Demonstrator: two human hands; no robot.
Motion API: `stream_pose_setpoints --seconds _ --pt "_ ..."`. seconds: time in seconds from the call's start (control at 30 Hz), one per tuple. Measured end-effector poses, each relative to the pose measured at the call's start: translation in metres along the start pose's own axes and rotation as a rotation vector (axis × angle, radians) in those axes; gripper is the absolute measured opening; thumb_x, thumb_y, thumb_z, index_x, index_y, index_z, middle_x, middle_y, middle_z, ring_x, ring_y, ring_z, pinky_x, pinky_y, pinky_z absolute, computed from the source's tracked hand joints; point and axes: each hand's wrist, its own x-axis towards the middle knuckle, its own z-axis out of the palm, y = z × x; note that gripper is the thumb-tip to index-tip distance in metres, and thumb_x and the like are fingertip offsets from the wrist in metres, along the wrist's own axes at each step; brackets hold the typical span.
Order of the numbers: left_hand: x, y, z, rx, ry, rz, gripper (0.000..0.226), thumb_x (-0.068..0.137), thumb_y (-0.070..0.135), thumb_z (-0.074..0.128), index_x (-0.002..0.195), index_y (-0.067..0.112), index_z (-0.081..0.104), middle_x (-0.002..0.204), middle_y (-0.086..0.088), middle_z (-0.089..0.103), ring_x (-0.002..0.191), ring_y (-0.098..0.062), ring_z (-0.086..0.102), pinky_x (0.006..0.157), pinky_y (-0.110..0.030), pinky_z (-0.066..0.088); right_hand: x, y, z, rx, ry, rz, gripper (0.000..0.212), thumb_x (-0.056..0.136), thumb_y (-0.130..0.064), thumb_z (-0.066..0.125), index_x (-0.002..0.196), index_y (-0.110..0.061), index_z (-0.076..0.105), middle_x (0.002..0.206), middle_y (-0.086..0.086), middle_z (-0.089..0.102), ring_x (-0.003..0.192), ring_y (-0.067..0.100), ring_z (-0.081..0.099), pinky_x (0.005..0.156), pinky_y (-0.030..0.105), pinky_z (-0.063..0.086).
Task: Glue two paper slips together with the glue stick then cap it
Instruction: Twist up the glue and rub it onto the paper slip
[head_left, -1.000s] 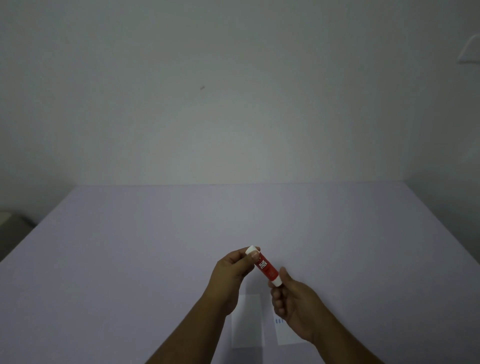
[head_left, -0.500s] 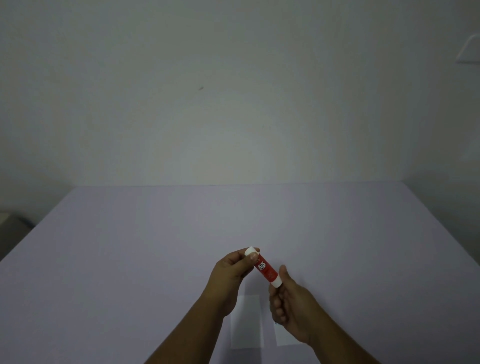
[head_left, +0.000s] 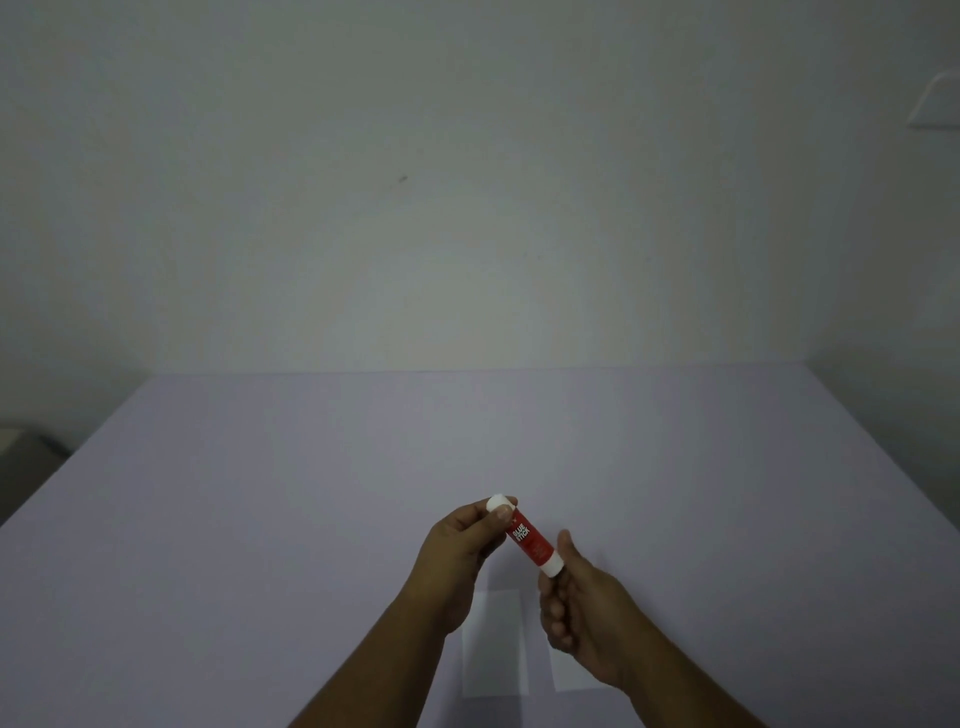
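A red glue stick (head_left: 529, 540) with white lettering hangs tilted above the table, held at both ends. My left hand (head_left: 460, 556) pinches its white cap (head_left: 497, 503) at the upper end. My right hand (head_left: 582, 608) grips the white base at the lower end. Two white paper slips lie flat on the table under my hands: one (head_left: 496, 644) between my wrists, the other (head_left: 563, 675) mostly hidden beneath my right hand.
The lilac table (head_left: 260, 519) stretches wide to a pale wall behind it. A dark object (head_left: 21, 457) sits past the table's left edge. A white fixture (head_left: 935, 104) hangs on the wall at the upper right.
Both hands and the glue stick have hardly moved. The blue marks on the right slip are now hidden under my right hand.
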Motion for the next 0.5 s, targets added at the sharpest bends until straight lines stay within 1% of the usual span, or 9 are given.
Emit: stream_pose_setpoints --seconds 0.07,0.1,0.13,0.17,0.2,0.27,0.33,0.43,0.5 --pt "-0.0004 0.0003 -0.0009 -0.002 0.004 0.006 0.036 0.070 0.030 0.070 0.101 0.012 0.072 0.101 -0.001 0.075 0.104 -0.015 0.066 0.078 -0.018 0.051 -0.0005 0.0003 0.0002 -0.011 -0.013 -0.029 0.054 0.087 -0.053 0.045 0.077 -0.003 0.063 0.055 0.007 0.051 0.046 0.017 0.044 0.046 0.027 0.035" --pt "-0.0005 0.0004 -0.0009 -0.005 0.006 0.007 0.036 0.070 0.029 0.070 0.101 0.011 0.072 0.101 -0.003 0.075 0.104 -0.016 0.066 0.079 -0.018 0.051 0.0002 0.0003 -0.0002 -0.003 -0.012 -0.048 0.049 0.086 -0.048 0.049 0.086 -0.001 0.063 0.057 0.008 0.053 0.048 0.017 0.046 0.048 0.028 0.037" --pt "-0.0003 0.0003 -0.0006 -0.009 0.008 0.005 0.037 0.070 0.028 0.070 0.102 0.010 0.072 0.100 -0.004 0.075 0.104 -0.017 0.066 0.080 -0.019 0.051 0.0002 -0.0004 -0.0004 0.004 -0.008 -0.064 0.045 0.083 -0.044 0.054 0.090 0.001 0.062 0.058 0.008 0.054 0.049 0.017 0.047 0.049 0.027 0.038" --pt "-0.0002 0.0001 -0.0004 -0.013 0.008 0.004 0.037 0.071 0.027 0.070 0.103 0.009 0.072 0.100 -0.004 0.075 0.105 -0.018 0.065 0.080 -0.019 0.051 -0.0002 -0.0009 -0.0009 0.003 -0.008 -0.067 0.043 0.080 -0.042 0.056 0.089 0.000 0.062 0.058 0.007 0.053 0.049 0.016 0.046 0.048 0.026 0.038" --pt "0.0000 0.0000 -0.0003 -0.015 0.007 0.003 0.036 0.072 0.026 0.070 0.103 0.009 0.071 0.100 -0.004 0.075 0.105 -0.018 0.065 0.081 -0.020 0.050 -0.0006 -0.0013 -0.0004 0.004 -0.015 -0.052 0.042 0.080 -0.044 0.056 0.083 -0.002 0.062 0.056 0.006 0.051 0.047 0.014 0.044 0.046 0.024 0.036" --pt "0.0001 -0.0003 -0.0008 -0.006 0.000 0.004 0.033 0.076 0.025 0.068 0.104 0.009 0.071 0.099 -0.002 0.075 0.105 -0.018 0.065 0.082 -0.020 0.051 -0.0013 -0.0012 0.0005 0.031 -0.043 0.001 0.049 0.085 -0.052 0.049 0.069 -0.007 0.059 0.051 0.004 0.045 0.043 0.012 0.038 0.041 0.022 0.030" --pt "-0.0002 -0.0003 -0.0011 0.011 -0.012 -0.003 0.034 0.076 0.026 0.068 0.105 0.009 0.071 0.099 -0.001 0.075 0.105 -0.017 0.065 0.081 -0.019 0.052 -0.0014 0.0003 -0.0005 0.060 -0.057 0.045 0.056 0.086 -0.058 0.043 0.062 -0.009 0.055 0.048 0.003 0.041 0.039 0.012 0.033 0.039 0.021 0.026" --pt "0.0003 -0.0006 -0.0016 0.034 -0.017 -0.012 0.034 0.076 0.026 0.068 0.106 0.010 0.070 0.104 -0.003 0.073 0.105 -0.016 0.065 0.079 -0.018 0.053 -0.0013 0.0009 -0.0023 0.031 -0.058 0.065 0.059 0.084 -0.062 0.042 0.059 -0.010 0.054 0.047 0.002 0.041 0.039 0.012 0.034 0.039 0.021 0.025" --pt "0.0004 -0.0008 -0.0029 0.034 -0.010 -0.015 0.034 0.077 0.026 0.067 0.106 0.009 0.070 0.105 -0.005 0.072 0.106 -0.018 0.064 0.081 -0.019 0.052 -0.0016 0.0007 -0.0021 -0.029 -0.052 0.054 0.061 0.083 -0.064 0.041 0.064 -0.009 0.060 0.050 0.003 0.046 0.042 0.013 0.039 0.041 0.023 0.030"
